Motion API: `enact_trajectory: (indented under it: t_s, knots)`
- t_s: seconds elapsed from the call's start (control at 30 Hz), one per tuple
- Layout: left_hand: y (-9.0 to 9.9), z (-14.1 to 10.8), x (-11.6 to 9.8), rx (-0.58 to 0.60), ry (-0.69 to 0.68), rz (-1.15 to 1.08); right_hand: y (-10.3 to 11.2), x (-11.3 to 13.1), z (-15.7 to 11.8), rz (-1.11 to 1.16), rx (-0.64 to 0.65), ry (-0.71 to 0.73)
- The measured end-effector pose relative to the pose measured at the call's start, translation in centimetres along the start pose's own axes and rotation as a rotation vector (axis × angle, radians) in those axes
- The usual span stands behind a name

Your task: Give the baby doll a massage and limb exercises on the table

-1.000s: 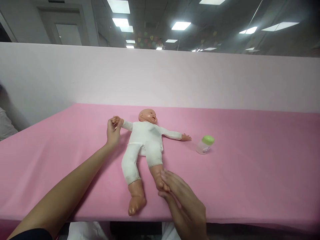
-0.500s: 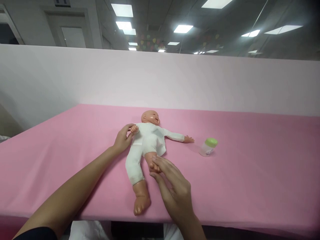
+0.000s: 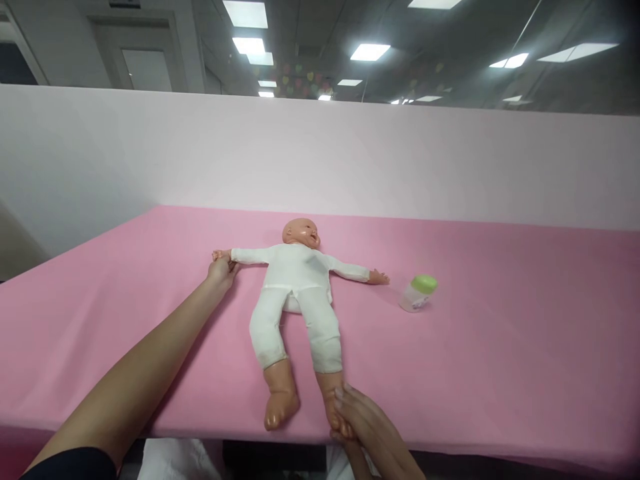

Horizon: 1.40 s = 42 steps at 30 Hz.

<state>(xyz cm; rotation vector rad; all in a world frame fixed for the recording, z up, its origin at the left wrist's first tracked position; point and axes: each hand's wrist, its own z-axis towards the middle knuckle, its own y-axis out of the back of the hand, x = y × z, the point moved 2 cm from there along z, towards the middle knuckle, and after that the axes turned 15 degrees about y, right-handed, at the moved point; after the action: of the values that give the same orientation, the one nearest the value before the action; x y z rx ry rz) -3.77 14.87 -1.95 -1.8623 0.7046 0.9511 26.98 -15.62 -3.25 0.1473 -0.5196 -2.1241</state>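
Observation:
A baby doll (image 3: 295,270) in a white top and white trousers lies face up on the pink-covered table (image 3: 475,347), its arms spread and both legs stretched toward the front edge. My left hand (image 3: 223,272) is closed on the doll's hand at the left, with that arm held out sideways. At the front edge, my right hand (image 3: 367,423) has its fingers and thumb around the doll's foot on the right. The doll's other foot (image 3: 281,403) rests on the cloth, untouched.
A small clear bottle with a green lid (image 3: 424,285) leans on the cloth, right of the doll's outstretched hand. A white partition (image 3: 320,153) stands along the table's back. The table's front edge runs close to my lap.
My left hand has moved left, drawing the doll's arm out from its chest. My right hand has come down toward the front edge, and the doll's bent leg is now straight.

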Motion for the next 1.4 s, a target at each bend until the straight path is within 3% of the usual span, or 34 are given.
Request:
enact_trajectory:
  t_s: [0.1,0.23,0.37,0.57,0.67,0.77,0.87,1.03,1.13,1.3,1.4]
  knots:
    - [0.0,-0.2,0.1,-0.093,0.065,-0.024,0.1,0.1,-0.2,0.000,-0.012,-0.019]
    - [-0.9,-1.9,-0.5,-0.073,-0.209,0.102,0.7,-0.3,2.1,0.000,-0.021,-0.006]
    - [-2.3,-5.4,-0.7,0.151,-0.556,0.375,0.5,-1.2,6.3,0.054,-0.006,-0.041]
    - [-3.4,-8.2,0.4,0.584,-0.639,0.845,-2.3,-2.6,10.7,0.180,0.027,-0.126]
    - [-3.2,-8.0,0.6,0.623,-0.721,0.925,-3.8,-3.0,11.3,0.222,0.049,-0.166]
    - [-3.0,-7.9,0.6,0.570,-0.785,0.963,-4.1,-2.8,11.0,0.203,0.014,-0.158]
    - [-3.0,-7.8,0.4,0.449,-0.747,0.881,-3.1,-2.3,10.0,0.133,-0.032,-0.121]
    - [-2.9,-6.4,-0.1,0.176,-0.609,0.457,-0.4,-1.2,7.5,0.125,0.012,0.020]
    - [-2.4,-4.6,-0.3,0.030,-0.411,0.227,0.7,-0.8,5.2,0.106,0.040,0.059]
    - [-1.5,-2.7,-0.4,-0.080,0.004,-0.010,0.7,-0.9,1.2,0.038,0.048,0.000]
    - [-1.3,-2.6,-0.4,-0.103,0.106,-0.087,0.2,-1.0,-0.1,0.030,0.063,0.016]
